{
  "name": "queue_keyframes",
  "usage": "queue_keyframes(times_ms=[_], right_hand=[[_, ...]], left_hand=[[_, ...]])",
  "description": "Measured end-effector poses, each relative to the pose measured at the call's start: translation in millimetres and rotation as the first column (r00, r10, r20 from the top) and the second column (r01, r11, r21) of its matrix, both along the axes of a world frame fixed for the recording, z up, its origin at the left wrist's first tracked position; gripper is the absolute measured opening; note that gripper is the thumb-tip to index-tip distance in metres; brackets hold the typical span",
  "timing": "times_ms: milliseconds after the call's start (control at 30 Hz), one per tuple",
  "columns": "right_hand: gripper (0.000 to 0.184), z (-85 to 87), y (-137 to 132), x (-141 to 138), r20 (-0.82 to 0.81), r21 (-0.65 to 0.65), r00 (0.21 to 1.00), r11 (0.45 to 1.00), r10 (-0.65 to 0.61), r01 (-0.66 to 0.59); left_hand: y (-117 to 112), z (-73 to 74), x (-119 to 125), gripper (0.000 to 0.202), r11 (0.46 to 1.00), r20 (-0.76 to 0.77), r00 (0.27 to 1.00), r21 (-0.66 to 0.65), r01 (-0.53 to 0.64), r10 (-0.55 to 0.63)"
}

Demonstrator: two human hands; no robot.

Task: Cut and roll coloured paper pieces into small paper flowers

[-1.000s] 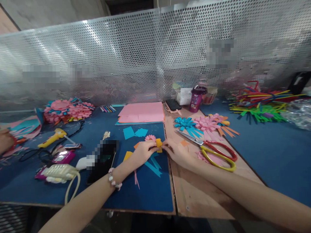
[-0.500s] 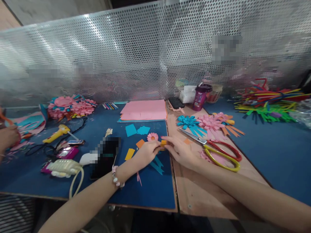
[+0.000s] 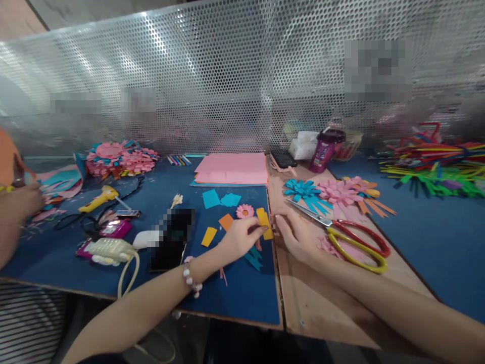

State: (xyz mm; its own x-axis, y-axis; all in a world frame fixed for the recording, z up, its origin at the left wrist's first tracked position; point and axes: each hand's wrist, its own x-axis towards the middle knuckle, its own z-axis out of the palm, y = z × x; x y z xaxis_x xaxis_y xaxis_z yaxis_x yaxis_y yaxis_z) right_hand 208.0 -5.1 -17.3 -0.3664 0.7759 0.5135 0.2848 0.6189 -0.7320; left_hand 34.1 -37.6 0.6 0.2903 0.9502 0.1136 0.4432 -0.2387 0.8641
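Note:
Between the thumb and fingers of my left hand (image 3: 242, 237) is a small yellow paper piece (image 3: 264, 217), unfolded with a notched upper edge. My right hand (image 3: 297, 235) is just right of that paper, fingers loosely apart and bent, with nothing visible in them. A pink paper flower (image 3: 245, 211) with an orange centre lies behind my left hand. Orange paper (image 3: 226, 222), another yellow piece (image 3: 209, 236) and blue paper squares (image 3: 211, 198) lie to the left. Blue paper strips (image 3: 253, 259) are partly hidden under my left hand. Scissors (image 3: 329, 222) with red and yellow handles rest beside my right hand.
Pink paper sheets (image 3: 233, 168) are stacked at the back. Right of them stand a purple cup (image 3: 323, 154) and finished paper flowers (image 3: 337, 192). A phone (image 3: 174, 240), a yellow glue gun (image 3: 99, 198) and a co-worker's hand (image 3: 30, 199) are at left. A perforated metal screen (image 3: 212, 81) closes the back.
The yellow paper, earlier pinched small between both hands, now shows opened out in my left hand. My right hand has drawn away from it. The whole view has shifted slightly.

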Motion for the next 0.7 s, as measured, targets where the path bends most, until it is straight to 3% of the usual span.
queue_keyframes(times_ms=[367, 567, 700], right_hand=[[0.023, 0.1, 8.2, -7.2, 0.055, -0.033, 0.998, 0.999, 0.025, -0.023], [0.025, 0.3, 11.2, -6.8, 0.011, -0.107, 0.999, 0.993, 0.046, -0.044], [0.025, 2.0, 10.4, -7.0, -0.032, -0.172, 0.999, 0.985, 0.012, -0.017]], left_hand=[[5.2, -0.7, -1.0, 0.027, 0.996, 0.054, 0.998, -0.087, 0.034, -0.029], [5.6, 2.5, -1.2, 0.027, 0.977, 0.1, 0.995, -0.206, 0.05, -0.03], [8.1, 1.1, -2.2, 0.026, 0.976, 0.125, 0.992, -0.211, 0.048, -0.021]])
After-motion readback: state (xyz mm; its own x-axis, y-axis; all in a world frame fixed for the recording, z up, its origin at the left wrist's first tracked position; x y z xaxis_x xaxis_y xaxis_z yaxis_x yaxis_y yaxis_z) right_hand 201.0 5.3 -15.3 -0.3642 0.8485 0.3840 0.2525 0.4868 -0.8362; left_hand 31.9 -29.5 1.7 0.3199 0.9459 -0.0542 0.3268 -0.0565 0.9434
